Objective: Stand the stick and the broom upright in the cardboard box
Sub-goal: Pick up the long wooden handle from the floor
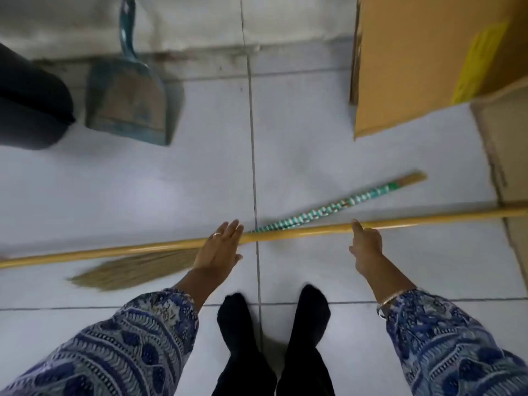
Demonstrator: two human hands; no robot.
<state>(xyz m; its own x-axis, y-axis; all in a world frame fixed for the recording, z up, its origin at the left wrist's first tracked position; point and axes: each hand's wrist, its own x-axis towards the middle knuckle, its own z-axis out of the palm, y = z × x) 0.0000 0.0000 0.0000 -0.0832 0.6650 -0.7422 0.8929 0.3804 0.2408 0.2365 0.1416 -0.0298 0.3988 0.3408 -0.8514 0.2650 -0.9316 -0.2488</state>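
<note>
A long yellow stick [300, 232] runs nearly level across the whole view, close to the floor. The broom [323, 211] lies on the tiles just beyond it, with a green-and-white wrapped handle pointing right and straw bristles [128, 271] spreading to the left under the stick. My left hand [218, 248] rests palm down over the stick's middle with its fingers stretched out, not wrapped around it. My right hand [367, 247] is further right, fingers bent downward, with its index tip touching the stick. The cardboard box [423, 58] stands at the upper right.
A teal dustpan [128, 101] leans against the far wall at the upper left, next to a dark round bin [28, 104]. A box flap [503, 155] hangs along the right edge. My feet in black socks [274, 318] stand on the white tiles below the stick.
</note>
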